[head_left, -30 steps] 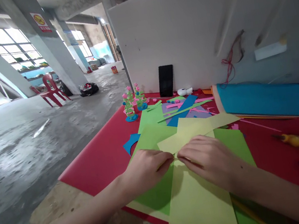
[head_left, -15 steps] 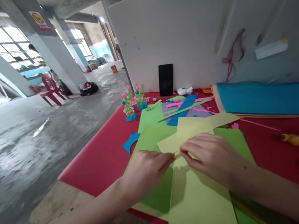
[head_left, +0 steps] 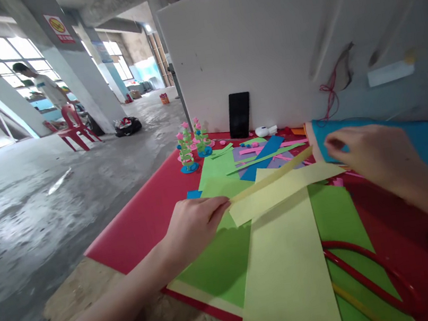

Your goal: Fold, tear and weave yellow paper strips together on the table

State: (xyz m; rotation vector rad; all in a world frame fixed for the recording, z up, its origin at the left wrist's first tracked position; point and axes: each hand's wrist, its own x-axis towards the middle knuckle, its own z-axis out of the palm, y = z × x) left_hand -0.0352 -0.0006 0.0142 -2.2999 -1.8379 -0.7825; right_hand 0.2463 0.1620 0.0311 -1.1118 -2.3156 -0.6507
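Note:
My left hand (head_left: 197,226) is closed in a pinch on one end of a narrow yellow paper strip (head_left: 273,177), which slants up to the right. My right hand (head_left: 372,155) hovers past the strip's far end, apart from it, with fingers loosely curled and nothing visible in them. Below the strip lies a wider pale yellow strip (head_left: 286,190), across the top of a large pale yellow sheet (head_left: 287,273). Green paper (head_left: 216,259) is underneath. Red scissor handles (head_left: 369,271) lie at the sheet's right, beside a yellow stick (head_left: 355,300).
Small paper tower ornaments (head_left: 187,154) stand at the back left of the red table cover (head_left: 137,215). Paper scraps (head_left: 264,157) lie behind the sheets. A black phone (head_left: 239,115) leans on the white panel (head_left: 245,43). Blue sheets (head_left: 427,136) are stacked right. A person (head_left: 44,86) stands far left.
My right hand has moved from beside my left hand up and to the right, and the narrow strip now shows at length. The scissor handles and a person in the background have come into view.

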